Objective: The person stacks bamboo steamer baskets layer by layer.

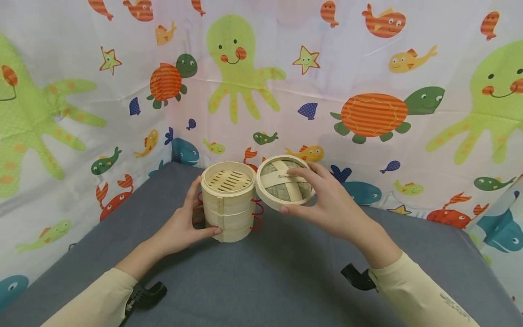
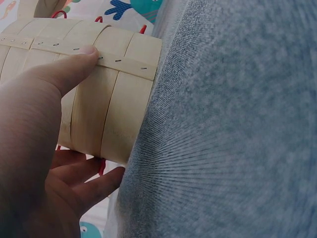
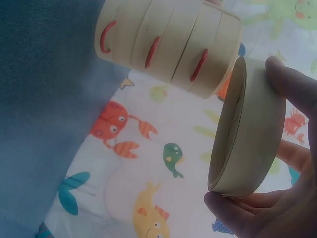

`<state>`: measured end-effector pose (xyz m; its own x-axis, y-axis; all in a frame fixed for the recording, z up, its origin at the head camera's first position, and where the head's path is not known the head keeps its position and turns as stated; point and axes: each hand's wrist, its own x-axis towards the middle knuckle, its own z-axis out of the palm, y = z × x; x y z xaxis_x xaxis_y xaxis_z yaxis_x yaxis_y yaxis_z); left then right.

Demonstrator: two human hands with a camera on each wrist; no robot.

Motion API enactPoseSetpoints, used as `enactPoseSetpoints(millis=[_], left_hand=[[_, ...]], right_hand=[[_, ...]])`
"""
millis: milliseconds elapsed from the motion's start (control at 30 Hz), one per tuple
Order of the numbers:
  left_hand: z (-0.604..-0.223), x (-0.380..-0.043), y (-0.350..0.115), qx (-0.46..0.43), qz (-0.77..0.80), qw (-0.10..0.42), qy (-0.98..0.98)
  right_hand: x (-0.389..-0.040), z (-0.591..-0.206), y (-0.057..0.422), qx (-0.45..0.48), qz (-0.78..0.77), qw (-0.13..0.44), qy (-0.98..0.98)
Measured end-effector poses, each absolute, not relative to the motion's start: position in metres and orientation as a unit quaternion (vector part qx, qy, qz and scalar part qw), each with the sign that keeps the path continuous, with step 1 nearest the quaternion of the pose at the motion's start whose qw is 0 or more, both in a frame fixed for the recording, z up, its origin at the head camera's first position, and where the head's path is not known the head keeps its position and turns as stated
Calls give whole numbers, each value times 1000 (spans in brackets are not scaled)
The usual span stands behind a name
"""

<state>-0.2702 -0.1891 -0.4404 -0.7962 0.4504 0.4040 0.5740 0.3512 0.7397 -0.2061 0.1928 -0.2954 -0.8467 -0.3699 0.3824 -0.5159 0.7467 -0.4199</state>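
A round stacked bamboo steamer [image 1: 237, 215] stands upright on the grey cloth, its slatted top tier [image 1: 229, 180] uncovered. My left hand [image 1: 181, 231] grips its left side, thumb across the stapled seam; the left wrist view shows the fingers reaching round the far side of the steamer [image 2: 94, 104]. In my right hand [image 1: 337, 209] is the steamer's lid [image 1: 271, 180], held tilted just right of the top tier. The thumb and fingers span the lid's rim [image 3: 265, 129] in the right wrist view, and one finger lies over its top near the small centre knob.
Red loop handles [image 3: 152, 52] stick out from the steamer's sides. The grey cloth [image 1: 269, 286] covers the table up to a white curtain [image 1: 261, 95] printed with sea animals, which hangs close behind and along the left. Black wrist mounts [image 1: 359, 277] sit under both sleeves.
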Motion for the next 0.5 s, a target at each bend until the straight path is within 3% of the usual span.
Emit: enactPoseSetpoints(millis=[500], left_hand=[[-440, -270, -189, -314, -472, 68, -821]], right_hand=[[-213, -289, 174, 248, 261, 130, -924]])
